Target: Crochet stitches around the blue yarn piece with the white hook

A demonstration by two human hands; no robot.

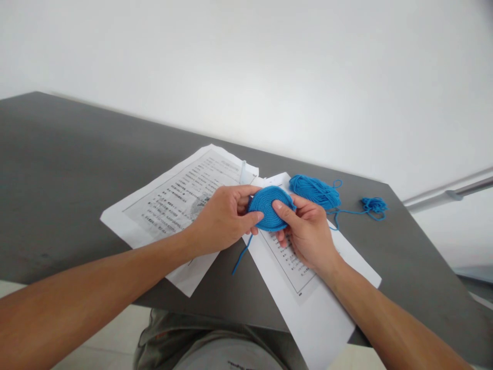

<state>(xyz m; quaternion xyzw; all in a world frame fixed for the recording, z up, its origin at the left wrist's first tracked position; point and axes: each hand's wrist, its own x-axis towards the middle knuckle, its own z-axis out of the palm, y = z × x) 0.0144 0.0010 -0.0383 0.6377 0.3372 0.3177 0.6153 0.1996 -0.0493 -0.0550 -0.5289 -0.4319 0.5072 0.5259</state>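
Observation:
A round blue crocheted disc (267,203) is held up between my two hands, above the printed sheets. My left hand (227,218) pinches its left edge, thumb on the near face. On the right side my right hand (310,226) grips the rim, with its thumb pressed on the disc's face and fingers behind it. A loose blue yarn tail (241,255) hangs below the disc on the left. The undersides of both grips are partly hidden by the disc.
A skein of blue yarn (316,191) lies behind my right hand, its strand running to a small yarn tangle (373,205). Printed sheets (142,205) rest on the dark grey table (77,154). A pale slim tool (243,172) lies on the left sheet. A white wall (231,77) stands behind.

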